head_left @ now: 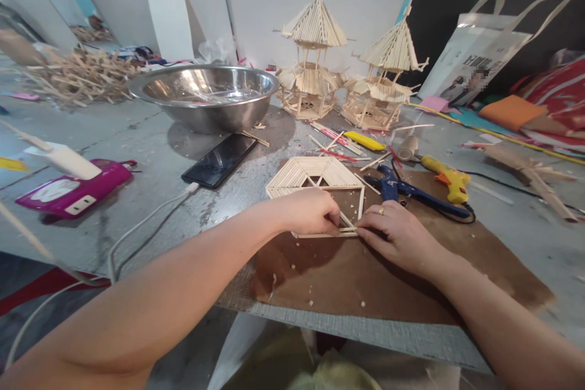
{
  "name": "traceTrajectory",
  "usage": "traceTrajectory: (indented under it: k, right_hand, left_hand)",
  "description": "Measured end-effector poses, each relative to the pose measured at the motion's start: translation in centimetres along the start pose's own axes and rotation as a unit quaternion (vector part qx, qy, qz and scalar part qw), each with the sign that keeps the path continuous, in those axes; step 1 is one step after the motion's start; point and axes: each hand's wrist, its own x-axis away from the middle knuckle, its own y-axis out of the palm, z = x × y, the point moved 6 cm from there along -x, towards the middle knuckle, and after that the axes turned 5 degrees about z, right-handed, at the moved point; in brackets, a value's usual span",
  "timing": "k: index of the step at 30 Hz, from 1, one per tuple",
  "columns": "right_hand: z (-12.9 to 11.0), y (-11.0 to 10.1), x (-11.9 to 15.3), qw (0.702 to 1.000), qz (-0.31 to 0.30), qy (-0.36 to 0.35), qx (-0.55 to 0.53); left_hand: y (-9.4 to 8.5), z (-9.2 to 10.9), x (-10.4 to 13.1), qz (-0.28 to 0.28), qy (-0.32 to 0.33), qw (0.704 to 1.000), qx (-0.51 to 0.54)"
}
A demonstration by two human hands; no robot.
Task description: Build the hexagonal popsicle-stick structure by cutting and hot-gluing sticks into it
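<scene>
A hexagonal frame of thin wooden sticks [315, 166] lies on a brown board [320, 280], its far half covered with rows of sticks and its near half partly bare. My left hand [313, 212] is closed, fingers curled down at the frame's near edge. It pinches a thin wooden stick [348, 230] lying along that edge. At the near right corner, the thumb and fingers of my right hand [395, 233] press together on the stick's other end. Fingers of both hands hide parts of the near edge. Right behind my right hand lie blue-handled cutters [406, 187].
A yellow glue gun [450, 178] rests right of the cutters. Two stick pagodas [317, 30] stand behind, beside a steel bowl [214, 113]. Left are a phone [219, 161] on a cable and a purple power strip [75, 192]. A yellow utility knife [364, 141] lies among loose sticks.
</scene>
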Motion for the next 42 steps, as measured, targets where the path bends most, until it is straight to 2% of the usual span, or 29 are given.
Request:
traceTrajectory:
  k: [42]
  right_hand:
    - [0.26, 0.02, 0.16, 1.0, 0.012, 0.003, -0.029]
  left_hand:
    - [0.08, -0.09, 0.02, -0.005, -0.003, 1.0, 0.006]
